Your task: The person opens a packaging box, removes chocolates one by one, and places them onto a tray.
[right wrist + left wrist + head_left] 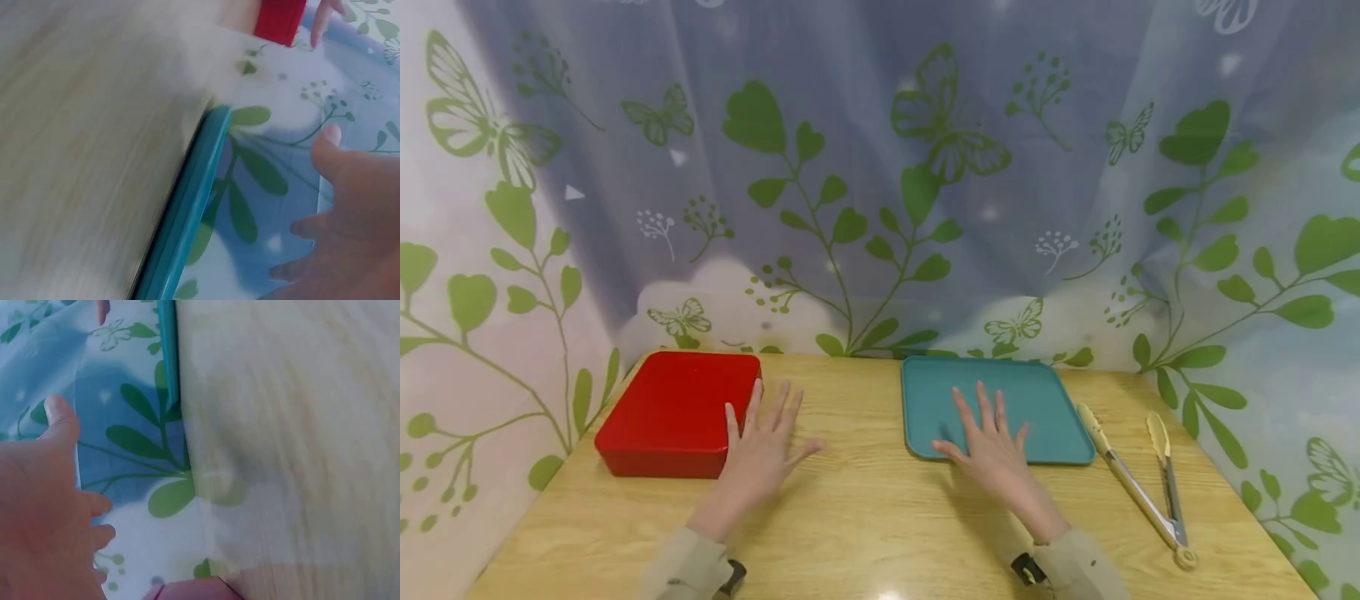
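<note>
My left hand hovers with spread fingers beside the right edge of a red box, which appears closed on top; it holds nothing. Fingers fanned out, my right hand is held above the front part of a flat teal tray and grips nothing. Each wrist view shows its hand raised over the table. In the right wrist view the tray's rim runs below the hand. A pair of tongs with beige tips lies spread apart at the tray's right.
The wooden table reaches back to a curtain printed with green leaves and butterflies. This patterned cloth also rises at the left and right sides. Bare wood lies between the red box and the tray.
</note>
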Motion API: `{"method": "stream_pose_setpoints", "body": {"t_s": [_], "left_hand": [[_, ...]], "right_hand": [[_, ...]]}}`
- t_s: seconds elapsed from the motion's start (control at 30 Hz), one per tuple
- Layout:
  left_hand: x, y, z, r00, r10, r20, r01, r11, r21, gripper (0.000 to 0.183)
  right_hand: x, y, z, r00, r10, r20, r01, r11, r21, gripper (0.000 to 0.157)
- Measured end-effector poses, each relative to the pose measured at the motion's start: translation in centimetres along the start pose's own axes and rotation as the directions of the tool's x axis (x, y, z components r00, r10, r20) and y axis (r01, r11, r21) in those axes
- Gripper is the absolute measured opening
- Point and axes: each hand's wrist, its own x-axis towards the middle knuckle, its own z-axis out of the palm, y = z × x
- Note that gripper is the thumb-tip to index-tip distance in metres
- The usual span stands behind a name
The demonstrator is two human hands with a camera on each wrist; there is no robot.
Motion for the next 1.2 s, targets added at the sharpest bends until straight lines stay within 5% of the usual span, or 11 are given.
{"method": "stream_pose_setpoints", "body": {"t_s": [0.17, 0.33, 0.47, 0.67, 0.8, 1.03, 1.2], "left_hand": [[0.4, -2.2, -1.8, 1.0, -0.012, -0.015, 0.009, 0.99, -0.141, 0.078], [0.1, -5.4, -5.0, 0.992, -0.088, -0.088, 0.064, 0.969, -0.24, 0.059], [-0.6, -8.5, -7.4, 0.967, -0.151, -0.205, 0.098, 0.964, -0.249, 0.044], [-2.3, -13.7, -9.4, 0.916, -0.213, -0.341, 0.141, 0.964, -0.223, 0.035], [-3.6, -17.1, -9.4, 0.913, -0.257, -0.315, 0.192, 0.956, -0.223, 0.036], [-5.1, -20.7, -9.1, 0.943, -0.298, -0.147, 0.256, 0.933, -0.252, 0.046], [-5.4, -21.0, -9.1, 0.936, -0.348, -0.05, 0.317, 0.897, -0.31, 0.045]], "right_hand": [[1.5, -2.4, 0.3, 0.995, -0.065, -0.079, 0.078, 0.981, 0.176, 0.081], [3.2, -5.9, 1.4, 0.971, -0.137, -0.198, 0.194, 0.932, 0.307, 0.069], [4.3, -9.3, 2.7, 0.962, -0.162, -0.22, 0.24, 0.885, 0.4, 0.062], [5.7, -14.3, 5.4, 0.972, -0.209, -0.106, 0.232, 0.794, 0.562, 0.061], [6.2, -16.9, 7.6, 0.979, -0.205, -0.011, 0.161, 0.734, 0.66, 0.063], [7.2, -20.7, 10.1, 0.981, -0.157, 0.114, 0.023, 0.676, 0.736, 0.065], [7.5, -22.7, 11.2, 0.98, -0.164, 0.115, 0.034, 0.7, 0.714, 0.063]]}}
